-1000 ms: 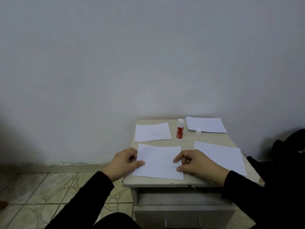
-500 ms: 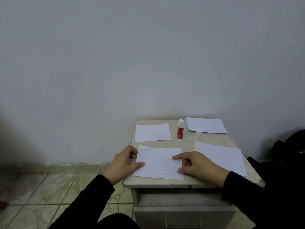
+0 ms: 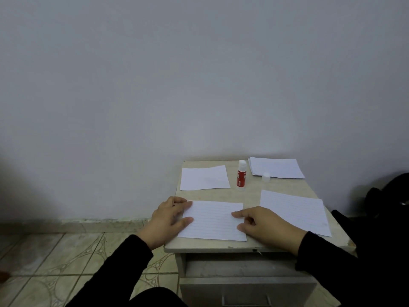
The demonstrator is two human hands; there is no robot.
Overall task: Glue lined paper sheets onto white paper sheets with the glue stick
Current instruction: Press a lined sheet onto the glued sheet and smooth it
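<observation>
A lined paper sheet [image 3: 213,220] lies flat near the front edge of the small table [image 3: 247,193]. My left hand [image 3: 168,220] rests on its left edge, fingers spread at the top-left corner and thumb on the paper. My right hand [image 3: 263,227] presses its right side with the index finger stretched out flat. A red and white glue stick [image 3: 241,175] stands upright and uncapped behind it, its white cap [image 3: 266,177] lying to the right. A plain white sheet [image 3: 204,178] lies at the back left.
A stack of sheets [image 3: 275,167] lies at the back right corner and another lined sheet [image 3: 294,211] at the right. The table stands against a white wall, a drawer [image 3: 245,291] under its top. Tiled floor spreads to the left. Dark objects sit at the far right.
My left fingers have spread up to the sheet's top-left corner. My right index finger has stretched out flat over the sheet. The sheet itself has stayed in place.
</observation>
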